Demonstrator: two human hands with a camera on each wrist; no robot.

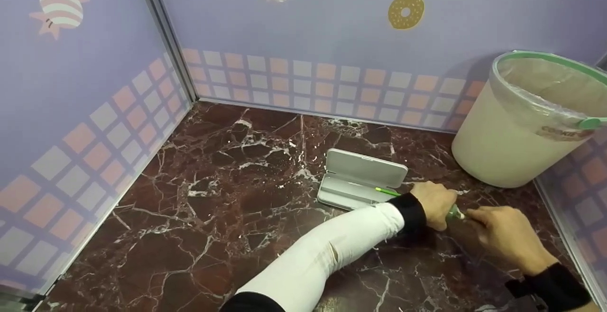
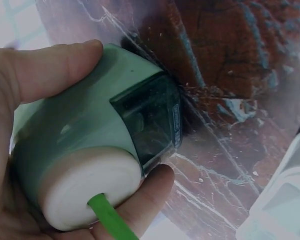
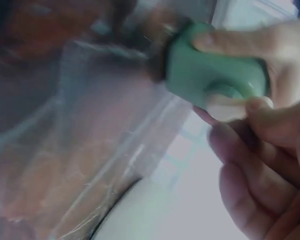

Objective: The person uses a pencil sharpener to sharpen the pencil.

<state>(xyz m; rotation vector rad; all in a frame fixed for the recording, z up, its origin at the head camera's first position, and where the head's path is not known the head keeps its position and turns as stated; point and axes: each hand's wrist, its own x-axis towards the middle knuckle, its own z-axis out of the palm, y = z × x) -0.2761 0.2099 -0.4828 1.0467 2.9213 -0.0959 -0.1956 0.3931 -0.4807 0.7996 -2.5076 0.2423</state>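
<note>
- Grips the green sharpener (image 2: 80, 120) in the left hand (image 1: 432, 203), near the open case (image 1: 365, 167).
- Seems to pinch the green pencil (image 2: 112, 218), stuck in the white end (image 2: 72, 195), with the right hand (image 1: 510, 236).
- Looks light, hard and smooth; may slip.
- Best to hug round the fat sides (image 2: 55, 130), off the dark window (image 2: 150, 117).

The left arm (image 1: 327, 255), in a white sleeve (image 1: 365, 231), slants from the lower edge of the head view up toward the right, with a black band (image 1: 411, 213) round its wrist. The left grip (image 1: 432, 204) shows the back of the hand; in its wrist view the thumb (image 2: 60, 70) lies along one side and the fingers (image 2: 150, 197) curl round the other. The right arm enters from the lower right corner, a black strap (image 1: 559, 286) at its wrist. The right grip (image 1: 505, 234) sits just beside the left, its thumb (image 3: 282, 122) pinching against bent fingers (image 3: 240, 192).
</note>
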